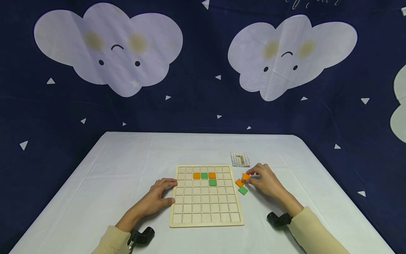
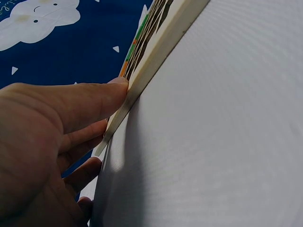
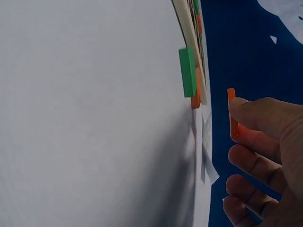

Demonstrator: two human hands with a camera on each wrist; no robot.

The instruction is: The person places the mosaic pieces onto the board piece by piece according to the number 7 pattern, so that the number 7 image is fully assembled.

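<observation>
A pale wooden grid board (image 1: 196, 200) lies flat on the table. Orange and green square tiles sit in its upper cells, among them a green tile (image 1: 213, 182) below the short row. My left hand (image 1: 157, 195) rests at the board's left edge, thumb and fingertips spread along it. Between thumb and finger, my right hand (image 1: 265, 180) pinches an orange tile (image 3: 233, 113), held up off the table. Below it, right of the board, lie another orange tile (image 1: 239, 182) and a green tile (image 1: 243, 190).
Behind the loose tiles lies a small printed card (image 1: 240, 159) showing a coloured grid pattern. White cloth (image 1: 95, 190) covers the table. A dark blue backdrop (image 1: 203, 116) with clouds hangs beyond its far edge.
</observation>
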